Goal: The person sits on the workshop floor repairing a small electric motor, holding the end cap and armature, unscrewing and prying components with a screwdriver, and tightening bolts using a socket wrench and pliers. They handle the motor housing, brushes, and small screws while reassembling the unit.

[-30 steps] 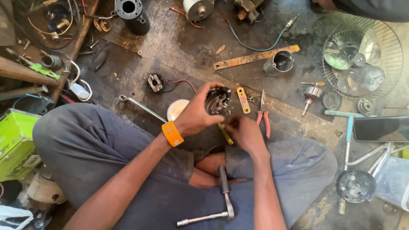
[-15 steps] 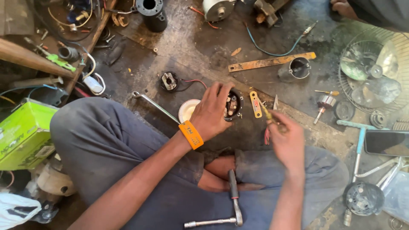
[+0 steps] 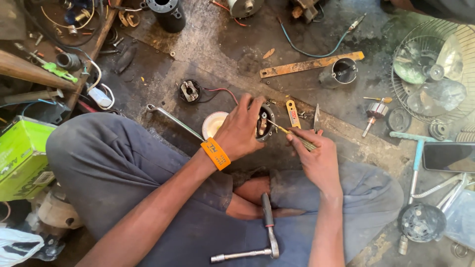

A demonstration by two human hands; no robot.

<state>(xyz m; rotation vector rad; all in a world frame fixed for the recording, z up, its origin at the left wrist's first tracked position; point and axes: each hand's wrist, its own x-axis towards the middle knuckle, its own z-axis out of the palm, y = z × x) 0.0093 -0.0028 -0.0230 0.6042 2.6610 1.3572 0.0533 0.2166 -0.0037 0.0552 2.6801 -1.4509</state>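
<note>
My left hand [image 3: 243, 129], with an orange wristband, grips a small round motor part [image 3: 265, 121] on the floor between my knees. My right hand [image 3: 316, 157] holds a screwdriver [image 3: 292, 135] with a yellowish handle, its tip pointing into the motor part. A white round cap [image 3: 213, 123] lies just left of my left hand. A hammer-like ratchet tool [image 3: 266, 232] rests on my crossed legs.
A spanner [image 3: 170, 117], a small motor piece with red wire [image 3: 190, 91], pliers [image 3: 316, 118], a rusty flat bar [image 3: 309, 65], a metal cup [image 3: 344, 70], a fan guard [image 3: 435, 69], a phone [image 3: 449, 156] and a green box [image 3: 22, 155] lie around.
My right hand came back toward the motor part and put the screwdriver tip against it. My left hand stays on the part. The view shifted slightly.
</note>
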